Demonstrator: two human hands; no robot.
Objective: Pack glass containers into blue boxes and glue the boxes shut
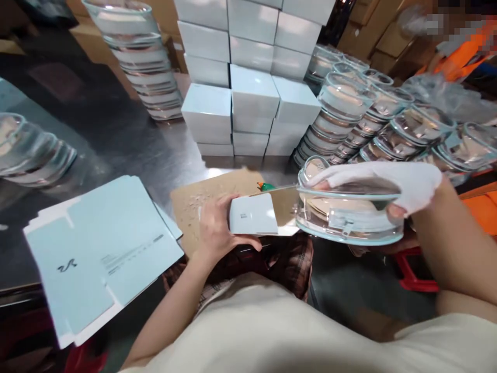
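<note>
My left hand (214, 226), bare, grips a small pale-blue box (254, 215) by its left side, thumb below and fingers above. A little dark print shows on that box; a white flap (289, 228) extends at its right. My right hand (392, 175), in a white glove, is closed around a clear round zippered case (349, 235) with beige round pieces inside. The case is held on its side, just right of the box. Behind the box, a small green object with an orange tip (266, 186) lies on a brown cardboard sheet (194, 215).
Flat pale-blue carton blanks (104, 254) lie at the left. White boxes (212, 111) are stacked at the table's back middle. Piles of clear round cases stand at back left (145, 72), far left (34, 155) and right (341, 98). A red stool (417, 274) is at lower right.
</note>
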